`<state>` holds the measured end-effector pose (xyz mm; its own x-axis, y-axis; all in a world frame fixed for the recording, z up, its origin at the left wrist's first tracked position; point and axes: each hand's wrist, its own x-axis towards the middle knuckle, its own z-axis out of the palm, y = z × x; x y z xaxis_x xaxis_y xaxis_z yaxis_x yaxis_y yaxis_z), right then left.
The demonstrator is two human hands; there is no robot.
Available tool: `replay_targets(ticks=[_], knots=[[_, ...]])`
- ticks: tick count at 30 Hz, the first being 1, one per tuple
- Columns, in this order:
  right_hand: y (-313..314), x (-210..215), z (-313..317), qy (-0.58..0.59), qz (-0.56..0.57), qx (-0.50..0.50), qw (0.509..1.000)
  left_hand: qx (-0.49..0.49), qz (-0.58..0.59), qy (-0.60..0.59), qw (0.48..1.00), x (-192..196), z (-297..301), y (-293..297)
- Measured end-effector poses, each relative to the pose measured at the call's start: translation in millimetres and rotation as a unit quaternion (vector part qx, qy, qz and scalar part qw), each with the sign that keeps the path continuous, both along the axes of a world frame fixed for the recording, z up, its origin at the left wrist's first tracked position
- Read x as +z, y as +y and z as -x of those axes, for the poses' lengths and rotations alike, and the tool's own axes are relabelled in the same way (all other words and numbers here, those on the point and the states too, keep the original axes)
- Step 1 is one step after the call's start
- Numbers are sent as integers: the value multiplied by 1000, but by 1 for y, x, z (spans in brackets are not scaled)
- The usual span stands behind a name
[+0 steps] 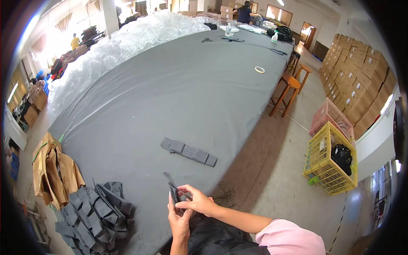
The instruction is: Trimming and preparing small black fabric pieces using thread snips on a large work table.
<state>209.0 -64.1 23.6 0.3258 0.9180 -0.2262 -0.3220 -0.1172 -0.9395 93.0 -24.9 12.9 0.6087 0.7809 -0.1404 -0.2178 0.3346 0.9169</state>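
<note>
Close to my body, at the near edge of the grey-covered table [140,102], my two hands work on one dark grey fabric strip [174,194]. My left hand [179,222] grips it from below, thumb and fingers closed on it. From the right, my right hand [198,202] pinches the same piece, fingers bent around its side. A loose end sticks up beyond the fingertips. Past the hands lies a folded stack of grey fabric strips [189,152], flat on the cover. At the near left is a large heap of similar grey strips [95,216].
A brown paper bag [55,170] stands beside the heap. Clear wrapped goods [127,42] line the far left edge. A tape roll [259,69], bottles and scissors lie farther off. Wooden stools [290,81], a yellow crate [329,159] and stacked cartons [357,76] stand right.
</note>
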Motion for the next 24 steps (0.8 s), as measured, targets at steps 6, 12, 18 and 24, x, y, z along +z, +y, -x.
replay_targets(ticks=[6, 12, 18, 24], knots=[[-1, -8, 13, 102, -36, 75, 991, 35, 95, -60, 993, 17, 27, -15], [4, -16, 48, -332, -58, -101, 936, 167, -231, 199, 938, -9, 18, -27], [3, -23, 15, -328, -115, -119, 930, 99, -229, 136, 959, -11, 35, 13], [-4, -30, 11, -5, 62, 70, 996, 51, 2, 96, 994, -13, 69, 3]])
